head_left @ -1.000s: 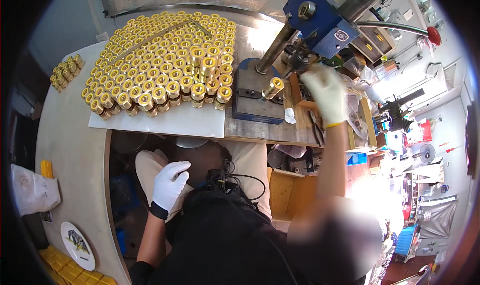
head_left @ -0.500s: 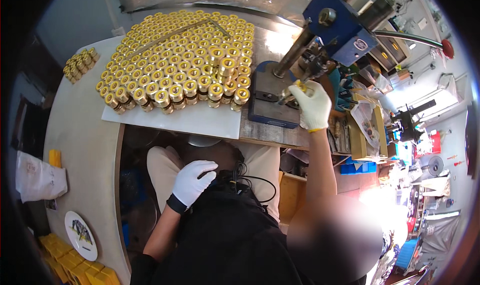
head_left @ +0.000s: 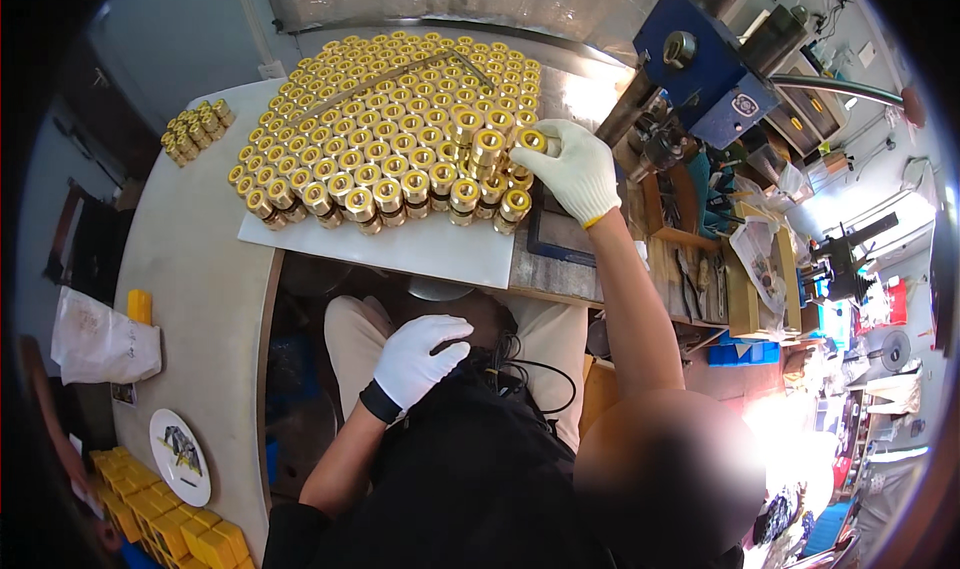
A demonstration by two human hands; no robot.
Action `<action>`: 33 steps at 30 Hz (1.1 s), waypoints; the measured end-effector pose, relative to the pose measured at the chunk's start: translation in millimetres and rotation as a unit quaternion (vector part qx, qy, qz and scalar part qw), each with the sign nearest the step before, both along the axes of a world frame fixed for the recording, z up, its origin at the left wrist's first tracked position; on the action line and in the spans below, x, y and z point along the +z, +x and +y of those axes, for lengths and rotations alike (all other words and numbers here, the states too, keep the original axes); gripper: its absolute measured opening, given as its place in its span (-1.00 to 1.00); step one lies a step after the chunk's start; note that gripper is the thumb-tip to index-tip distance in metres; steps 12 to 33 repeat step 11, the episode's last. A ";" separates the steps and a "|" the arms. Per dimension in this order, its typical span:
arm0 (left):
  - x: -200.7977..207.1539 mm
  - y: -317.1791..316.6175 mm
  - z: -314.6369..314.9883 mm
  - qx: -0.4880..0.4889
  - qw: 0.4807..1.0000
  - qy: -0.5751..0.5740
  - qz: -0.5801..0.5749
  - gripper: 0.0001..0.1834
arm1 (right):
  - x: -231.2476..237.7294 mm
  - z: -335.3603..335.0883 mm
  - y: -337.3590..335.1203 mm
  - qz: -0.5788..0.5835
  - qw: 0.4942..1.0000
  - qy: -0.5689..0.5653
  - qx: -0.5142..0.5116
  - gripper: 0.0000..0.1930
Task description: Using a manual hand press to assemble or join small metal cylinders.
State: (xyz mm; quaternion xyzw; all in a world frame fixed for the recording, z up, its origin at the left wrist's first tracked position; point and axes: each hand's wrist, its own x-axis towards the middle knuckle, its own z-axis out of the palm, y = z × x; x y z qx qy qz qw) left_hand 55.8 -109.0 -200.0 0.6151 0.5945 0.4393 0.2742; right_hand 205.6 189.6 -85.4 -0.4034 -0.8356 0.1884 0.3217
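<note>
My right hand [head_left: 580, 174], in a white knit glove, pinches a brass fitting [head_left: 531, 141] at the right edge of a large group of upright brass fittings [head_left: 375, 149]. Its fingers hide part of the fitting, so I cannot tell whether it touches those below. Beside it, a few more fittings [head_left: 488, 147] stand raised on top of the others. A white sheet [head_left: 420, 256] lies under the group. My left hand [head_left: 422, 361], also gloved in white, is over my lap with fingers stretched and thumb apart, holding nothing.
A blue lever press [head_left: 705, 69] stands to the right, its base partly behind my right hand. A metal square [head_left: 400, 73] lies across the fittings. On the left are a smaller fitting cluster [head_left: 197, 131], a white bag [head_left: 105, 339], a plate [head_left: 180, 474] and yellow blocks [head_left: 165, 514].
My right hand has moved left from the press base to the edge of the fittings, carrying a brass fitting. My left hand stays over my lap. The view has shifted slightly.
</note>
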 end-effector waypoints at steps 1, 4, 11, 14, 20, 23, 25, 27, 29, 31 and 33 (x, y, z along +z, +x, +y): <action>2.4 0.0 1.5 -0.002 1.000 0.019 0.001 -0.69 | 1.8 2.4 -4.5 -0.023 1.000 0.007 -0.003 -0.40; 10.5 -2.6 9.6 0.007 1.000 0.028 0.011 -0.68 | 1.0 1.2 -6.9 -0.026 0.999 -0.034 0.005 -0.38; 62.4 -30.7 94.3 0.058 0.969 0.160 0.178 -0.62 | -41.0 -50.5 37.0 0.195 0.974 -0.110 0.014 -0.45; 62.4 -30.7 94.3 0.058 0.969 0.160 0.178 -0.62 | -41.0 -50.5 37.0 0.195 0.974 -0.110 0.014 -0.45; 62.4 -30.7 94.3 0.058 0.969 0.160 0.178 -0.62 | -41.0 -50.5 37.0 0.195 0.974 -0.110 0.014 -0.45; 62.4 -30.7 94.3 0.058 0.969 0.160 0.178 -0.62 | -41.0 -50.5 37.0 0.195 0.974 -0.110 0.014 -0.45; 62.4 -30.7 94.3 0.058 0.969 0.160 0.178 -0.62 | -41.0 -50.5 37.0 0.195 0.974 -0.110 0.014 -0.45; 62.4 -30.7 94.3 0.058 0.969 0.160 0.178 -0.62 | -41.0 -50.5 37.0 0.195 0.974 -0.110 0.014 -0.45; 62.4 -30.7 94.3 0.058 0.969 0.160 0.178 -0.62 | -41.0 -50.5 37.0 0.195 0.974 -0.110 0.014 -0.45; 62.4 -30.7 94.3 0.058 0.969 0.160 0.178 -0.62 | -41.0 -50.5 37.0 0.195 0.974 -0.110 0.014 -0.45; 62.4 -30.7 94.3 0.058 0.969 0.160 0.178 -0.62 | -41.0 -50.5 37.0 0.195 0.974 -0.110 0.014 -0.45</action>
